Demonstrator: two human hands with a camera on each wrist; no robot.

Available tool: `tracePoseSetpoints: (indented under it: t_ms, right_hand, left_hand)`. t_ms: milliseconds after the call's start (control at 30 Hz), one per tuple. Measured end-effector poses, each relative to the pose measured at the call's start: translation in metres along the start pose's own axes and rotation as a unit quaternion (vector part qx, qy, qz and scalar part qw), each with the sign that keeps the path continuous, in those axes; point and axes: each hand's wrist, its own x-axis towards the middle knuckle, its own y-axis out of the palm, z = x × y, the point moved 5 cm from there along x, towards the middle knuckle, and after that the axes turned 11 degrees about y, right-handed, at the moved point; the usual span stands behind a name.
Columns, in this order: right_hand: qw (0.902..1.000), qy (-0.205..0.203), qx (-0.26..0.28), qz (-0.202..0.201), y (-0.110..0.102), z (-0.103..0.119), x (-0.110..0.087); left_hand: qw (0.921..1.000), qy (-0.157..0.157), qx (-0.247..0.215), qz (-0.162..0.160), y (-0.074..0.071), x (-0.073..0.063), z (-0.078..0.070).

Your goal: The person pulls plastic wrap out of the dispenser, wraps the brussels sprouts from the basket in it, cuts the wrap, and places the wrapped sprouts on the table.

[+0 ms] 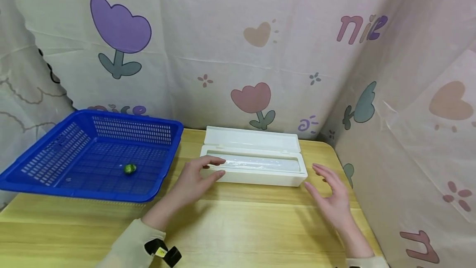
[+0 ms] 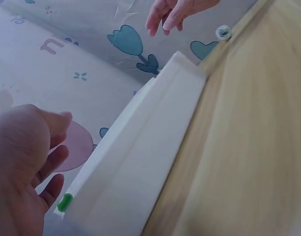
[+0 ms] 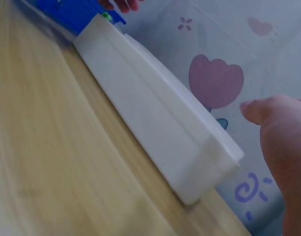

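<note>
A long white cling film box (image 1: pixel 260 178) stands on the wooden table with its lid (image 1: pixel 253 137) raised at the back. Clear film (image 1: pixel 256 162) shows in its opening. At the box's left end is my left hand (image 1: pixel 195 179), thumb and fingers apart, overlapping the corner in the head view. A small green tab (image 2: pixel 65 202) shows at that end, close to my fingers in the left wrist view. My right hand (image 1: pixel 334 199) hovers just off the right end, fingers loosely bent and holding nothing.
To the left sits a blue plastic basket (image 1: pixel 100 195) with a small green item (image 1: pixel 129 169) in it. A patterned curtain (image 1: pixel 208 32) hangs behind the table (image 1: pixel 238 226) and along its right side. The left wrist view shows a small round white thing (image 2: pixel 223 32) by the table edge.
</note>
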Motion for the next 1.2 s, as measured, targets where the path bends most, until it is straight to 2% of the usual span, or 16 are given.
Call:
tracePoseSetpoints:
  t_ms: [133,300,433,567,767,967,1200]
  right_hand:
    - [0.9996,0.004,0.005,0.029,0.013,0.001,0.012]
    - [0.9974,0.018,0.001,0.070,0.033,-0.003,0.023]
    - [0.9946,0.020,-0.018,0.100,0.046,-0.006,0.030]
    - [0.9915,0.029,-0.041,0.120,0.053,-0.010,0.037]
    - [0.9832,0.046,-0.063,0.165,0.056,-0.014,0.050]
    - [0.9694,0.081,-0.075,0.219,0.059,-0.017,0.058]
    - [0.9543,0.116,-0.085,0.262,0.063,-0.018,0.064]
  left_hand:
    - [0.9999,-0.012,0.003,0.003,0.001,0.010,0.006]
    - [0.9976,-0.036,0.037,0.046,0.007,0.019,0.015]
    - [0.9904,-0.041,0.092,0.096,0.014,0.024,0.022]
    - [0.9804,-0.039,0.146,0.126,0.018,0.030,0.024]
    - [0.9695,-0.034,0.199,0.139,0.017,0.036,0.023]
    - [0.9670,-0.016,0.211,0.142,0.017,0.039,0.020]
    - [0.9653,-0.027,0.209,0.154,0.017,0.042,0.021]
